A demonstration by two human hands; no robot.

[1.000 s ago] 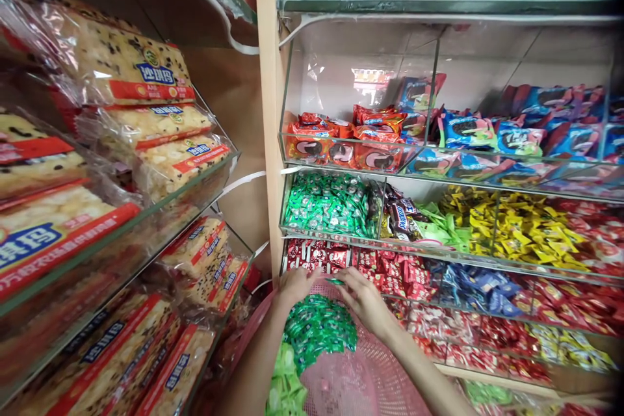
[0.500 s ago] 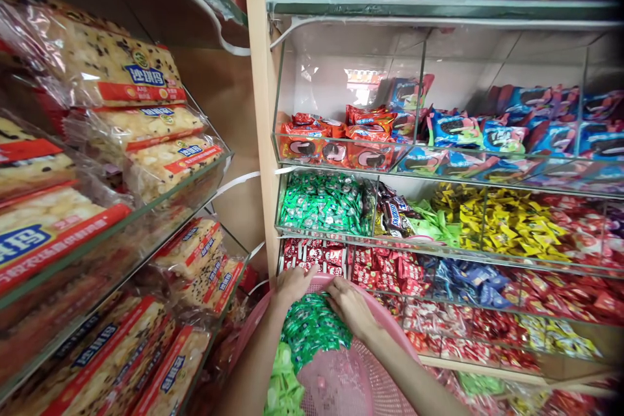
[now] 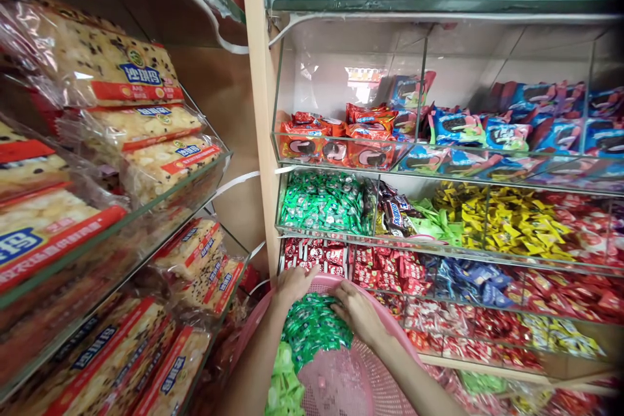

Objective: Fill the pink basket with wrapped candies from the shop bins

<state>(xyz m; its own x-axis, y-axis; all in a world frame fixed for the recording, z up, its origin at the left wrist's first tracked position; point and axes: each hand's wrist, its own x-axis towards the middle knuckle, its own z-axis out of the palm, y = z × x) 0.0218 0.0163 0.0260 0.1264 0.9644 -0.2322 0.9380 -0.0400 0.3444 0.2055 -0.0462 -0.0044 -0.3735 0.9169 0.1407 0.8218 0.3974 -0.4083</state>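
Observation:
A pink mesh plastic basket [image 3: 390, 322] is in front of me, against the lower shelves. Green-wrapped candies [image 3: 316, 331] are heaped at its far side. Light green packets [image 3: 283, 387] lie at its near left. My left hand [image 3: 292, 286] is closed over the basket's far left rim, with some fingers hidden. Inside the far right rim, my right hand [image 3: 358, 312] has its fingers loosely bent and apart. Its fingertips are at the right edge of the green candies, and no candy shows between them.
A shelf bin of green-wrapped candies [image 3: 324, 201] is beyond the basket. Beside it are Snickers bars [image 3: 394, 211] and yellow-wrapped candies [image 3: 517, 221]. Packaged sachima [image 3: 141, 75] fills glass-fronted shelves on the left. A wooden post [image 3: 260, 110] separates the two shelf units.
My right hand has shifted slightly right and down, away from the far rim, and its fingers have spread. My left hand and the basket stay almost in place.

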